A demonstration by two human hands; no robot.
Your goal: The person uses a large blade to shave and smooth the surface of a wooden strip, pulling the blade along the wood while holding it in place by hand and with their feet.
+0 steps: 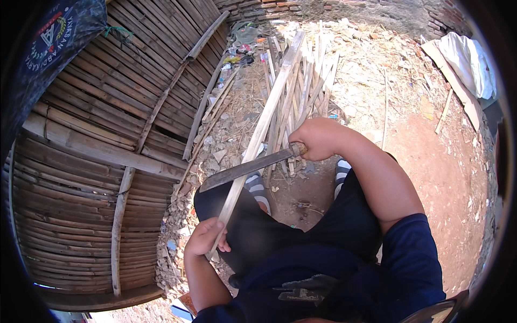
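A long pale wooden strip (267, 116) slants from my lap away toward the far wall. Its near end is gripped by my left hand (207, 237), fingers wrapped round it beside my left thigh. My right hand (316, 139) is closed on the wooden handle of a machete (247, 168). The dark, broad blade points left and lies across the strip, above my left knee. Whether its edge touches the wood or only passes over it, I cannot tell. Beyond my feet, a heap of similar wooden strips (314, 89) lies on the ground.
A bamboo-slat wall (81, 129) stands close on my left, with a dark printed banner (75, 32) at its upper corner. Rubble and litter (237, 54) cover the ground ahead. A brick wall (377, 13) closes the far side. At far right lies a white sack (467, 62) by a board.
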